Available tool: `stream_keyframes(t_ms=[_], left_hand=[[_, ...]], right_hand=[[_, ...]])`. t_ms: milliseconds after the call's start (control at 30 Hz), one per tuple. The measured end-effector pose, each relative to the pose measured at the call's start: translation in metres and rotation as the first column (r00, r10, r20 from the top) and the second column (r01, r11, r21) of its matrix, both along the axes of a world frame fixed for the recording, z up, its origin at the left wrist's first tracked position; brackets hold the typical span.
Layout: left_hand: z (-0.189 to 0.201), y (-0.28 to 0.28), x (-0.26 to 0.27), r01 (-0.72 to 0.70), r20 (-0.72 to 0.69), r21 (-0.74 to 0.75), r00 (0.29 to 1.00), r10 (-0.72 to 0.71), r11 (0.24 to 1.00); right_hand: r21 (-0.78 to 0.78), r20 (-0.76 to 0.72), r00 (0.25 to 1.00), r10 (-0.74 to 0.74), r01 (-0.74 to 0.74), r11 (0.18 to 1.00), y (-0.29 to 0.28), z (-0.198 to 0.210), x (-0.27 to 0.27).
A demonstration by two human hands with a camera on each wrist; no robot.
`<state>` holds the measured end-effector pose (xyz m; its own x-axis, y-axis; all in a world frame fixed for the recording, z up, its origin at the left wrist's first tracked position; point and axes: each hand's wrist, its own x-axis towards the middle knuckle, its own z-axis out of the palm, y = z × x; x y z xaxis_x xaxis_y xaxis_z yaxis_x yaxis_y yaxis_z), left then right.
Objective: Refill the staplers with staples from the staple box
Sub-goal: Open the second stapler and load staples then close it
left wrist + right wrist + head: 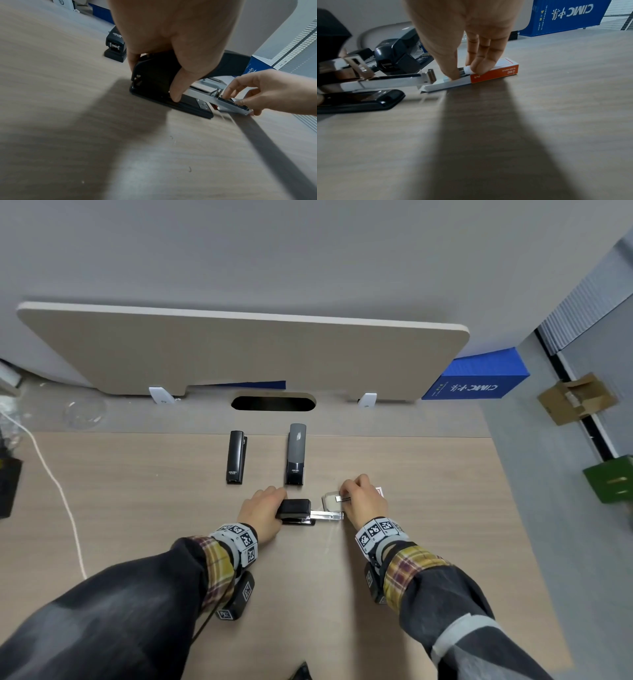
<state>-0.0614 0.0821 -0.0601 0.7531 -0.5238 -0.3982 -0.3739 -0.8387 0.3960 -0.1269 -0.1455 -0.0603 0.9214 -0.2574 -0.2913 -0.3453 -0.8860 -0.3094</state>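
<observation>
My left hand grips a black stapler lying sideways on the table. The stapler's top is swung open, and its metal magazine points right. Just right of the magazine's tip lies the orange and white staple box, open at its near end. My right hand pinches a strip of staples between thumb and fingers at the open end of the box. Further back stand a second black stapler and a grey stapler, both closed.
A beige divider panel runs along the back, with a dark cable slot in front of it. A blue box stands at the back right. A white cable crosses the left side. The table's right edge is near.
</observation>
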Motion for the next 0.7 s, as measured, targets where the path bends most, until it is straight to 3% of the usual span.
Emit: stream_keyframes(t_ms=[267, 533, 700], left_hand=[[0.0033, -0.0056, 0.007, -0.007, -0.048, 0.068, 0.999, 0.01, 0.998], [0.0017, -0.0031, 0.0001, -0.017, 0.003, 0.04, 1.0, 0.017, 0.999], [0.0009, -0.0027, -0.0014, -0.025, 0.006, 0.038, 1.0, 0.025, 0.999]], right_hand=[[0.003, -0.037, 0.999, 0.04, -0.04, 0.999, 0.0025, 0.0014, 0.0015], [-0.034, -0.043, 0.996, 0.079, -0.081, 0.996, 0.0008, 0.0001, 0.0006], [-0.028, -0.026, 0.984, 0.179, -0.18, 0.983, -0.0032, 0.0007, 0.0048]])
